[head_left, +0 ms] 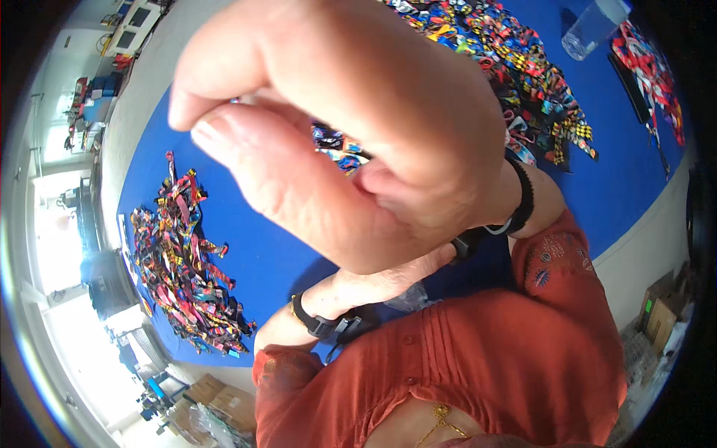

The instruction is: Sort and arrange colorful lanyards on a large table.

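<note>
Close up, my right hand (358, 142) fills the upper middle of the view. Its fingers curl round and the thumb tip meets the index finger, making a ring with nothing visible in it. A black wristband (525, 196) circles that wrist. Below and behind it, my left hand (388, 280) reaches across to the right. One finger lies alongside a small dark device (467, 243) by my right wrist; whether it touches cannot be told. The other left fingers are hidden. My left wrist wears a black band with a device (325, 327).
On a blue table (246, 246) lies a heap of patterned fabric strips (190, 276) at left. A larger pile (534, 75) spreads at the far right. Beyond it are a clear plastic container (594, 30) and another colourful bundle (648, 67). Cardboard boxes (661, 313) stand at right.
</note>
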Action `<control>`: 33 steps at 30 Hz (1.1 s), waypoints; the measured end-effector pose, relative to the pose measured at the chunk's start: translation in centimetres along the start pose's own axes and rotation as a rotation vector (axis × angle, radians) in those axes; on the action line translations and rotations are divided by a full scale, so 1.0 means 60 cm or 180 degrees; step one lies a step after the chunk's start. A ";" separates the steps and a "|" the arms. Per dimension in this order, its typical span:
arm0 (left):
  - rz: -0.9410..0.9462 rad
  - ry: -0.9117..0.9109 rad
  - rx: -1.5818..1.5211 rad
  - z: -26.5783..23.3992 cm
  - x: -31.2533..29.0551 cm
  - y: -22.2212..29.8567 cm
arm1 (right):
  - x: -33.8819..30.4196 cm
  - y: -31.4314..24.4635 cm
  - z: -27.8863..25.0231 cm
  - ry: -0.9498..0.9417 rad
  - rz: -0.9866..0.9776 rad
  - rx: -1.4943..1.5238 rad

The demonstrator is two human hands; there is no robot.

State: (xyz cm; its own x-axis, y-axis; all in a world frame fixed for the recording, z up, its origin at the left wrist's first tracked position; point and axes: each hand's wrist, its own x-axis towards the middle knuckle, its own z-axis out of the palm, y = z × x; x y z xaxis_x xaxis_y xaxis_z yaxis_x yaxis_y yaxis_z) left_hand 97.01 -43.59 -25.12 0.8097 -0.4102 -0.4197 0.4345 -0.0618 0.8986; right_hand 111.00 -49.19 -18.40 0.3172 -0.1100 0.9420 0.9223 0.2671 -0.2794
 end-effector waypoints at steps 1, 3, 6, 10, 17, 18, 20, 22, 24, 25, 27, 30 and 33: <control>0.0014 0.0033 -0.0003 0.002 0.001 -0.007 | -0.001 0.000 -0.004 -0.0191 0.0065 -0.0004; 0.0383 0.0080 -0.0019 0.005 0.005 -0.025 | -0.004 0.000 0.001 -0.0385 0.0117 0.0020; 0.0459 0.0124 -0.0290 0.012 0.010 -0.021 | -0.010 0.006 0.011 -0.0252 0.0310 0.0181; 0.0275 0.0005 -0.0512 0.001 0.011 0.003 | -0.014 0.028 0.016 -0.0324 0.0061 -0.0046; 0.0900 0.0084 -0.0906 0.004 0.022 -0.019 | -0.018 0.027 0.013 -0.0406 0.0569 -0.0148; 0.0992 0.0051 -0.1110 0.004 0.024 -0.028 | -0.021 0.039 0.019 -0.0413 0.0525 -0.0094; 0.0998 0.0088 -0.1123 0.005 0.022 -0.027 | -0.018 0.029 0.030 -0.0063 0.0503 -0.0117; 0.0865 0.0363 -0.1027 0.004 0.011 -0.029 | -0.016 0.023 0.025 -0.0126 0.0539 -0.0065; 0.0795 0.0672 -0.0584 -0.017 -0.007 -0.018 | -0.011 0.010 0.007 -0.0584 0.0772 0.0008; 0.0716 0.1005 -0.0175 -0.036 -0.024 -0.014 | -0.016 0.009 0.005 -0.0591 0.0755 0.0083; 0.0599 0.2148 0.0893 -0.096 -0.053 -0.032 | -0.023 0.012 -0.002 -0.1399 0.0872 0.0292; 0.0528 0.3296 0.2613 -0.176 -0.083 -0.060 | -0.026 0.010 -0.030 -0.3138 0.1331 -0.0004; 0.0141 0.2781 0.2139 -0.186 -0.119 -0.082 | -0.089 0.016 -0.047 -0.3821 0.0897 -0.0045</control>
State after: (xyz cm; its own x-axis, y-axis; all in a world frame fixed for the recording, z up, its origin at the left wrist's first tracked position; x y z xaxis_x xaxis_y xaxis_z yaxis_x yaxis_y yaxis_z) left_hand 93.47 -30.23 -27.96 0.9343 0.3440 -0.0935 0.3098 -0.6538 0.6903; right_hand 110.84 -51.06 -24.24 0.1085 0.9008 0.4205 0.8592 0.1278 -0.4955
